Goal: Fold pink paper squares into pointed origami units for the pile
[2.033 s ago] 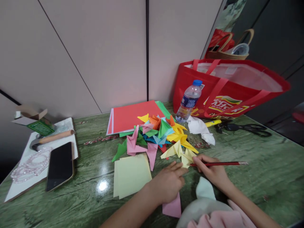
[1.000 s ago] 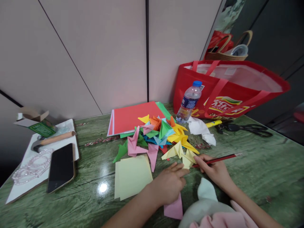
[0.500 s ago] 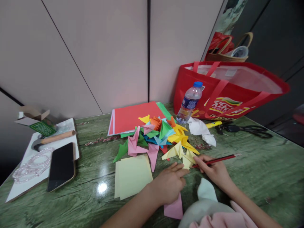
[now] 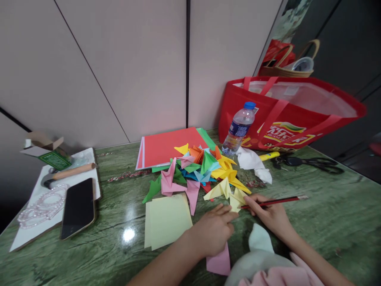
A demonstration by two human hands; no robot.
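Observation:
My right hand (image 4: 269, 214) is closed around a red pencil (image 4: 275, 201), its tip touching a pale yellow folded paper piece (image 4: 236, 198). My left hand (image 4: 212, 230) rests palm down on the table with fingers loosely stretched, fingertips against the same yellow piece, and covers part of a pink paper sheet (image 4: 220, 262). A pile of colourful folded paper shapes (image 4: 198, 169) lies just beyond both hands. Pale yellow square sheets (image 4: 166, 219) lie left of my left hand.
Red and green paper sheets (image 4: 169, 147) lie at the back. A water bottle (image 4: 240, 127), a red tote bag (image 4: 291, 115), crumpled white paper (image 4: 253, 161), a yellow marker (image 4: 268, 155) and scissors (image 4: 312, 163) are at the right. A phone (image 4: 79, 206), beads (image 4: 41, 204) and a hammer (image 4: 67, 174) lie on a board at the left.
The pencil's far end tilted slightly upward and the view shifted a little. Both hands stay at the yellow folded piece.

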